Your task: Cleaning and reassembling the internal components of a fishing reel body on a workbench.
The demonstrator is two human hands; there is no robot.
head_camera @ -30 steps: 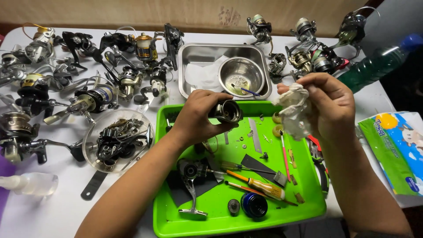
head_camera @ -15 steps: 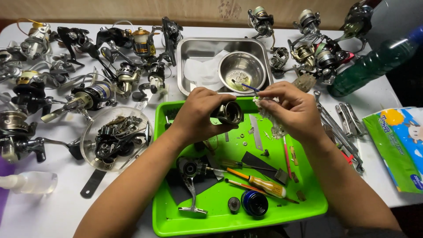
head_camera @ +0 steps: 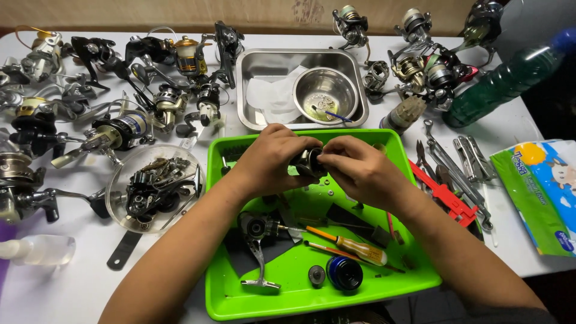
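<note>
My left hand (head_camera: pixel 273 157) grips a small dark metal reel part (head_camera: pixel 308 162) over the green tray (head_camera: pixel 240 300). My right hand (head_camera: pixel 357 168) meets it from the right, its fingertips pinched on the same part. Below the hands in the tray lie a reel body with handle (head_camera: pixel 257 240), an orange-handled screwdriver (head_camera: pixel 348 245), a blue spool (head_camera: pixel 344 273) and a small round cap (head_camera: pixel 317 275).
A steel tray (head_camera: pixel 252 72) behind holds a white tissue and a steel bowl (head_camera: pixel 325 93). Several fishing reels (head_camera: pixel 120 129) crowd the left and back. A clear dish of parts (head_camera: pixel 155 187), wrenches (head_camera: pixel 462 168), a green bottle (head_camera: pixel 510 78), a tissue pack (head_camera: pixel 540 192).
My right hand let go of the crumpled white tissue, came down and left, and closed onto the reel part in my left hand.
</note>
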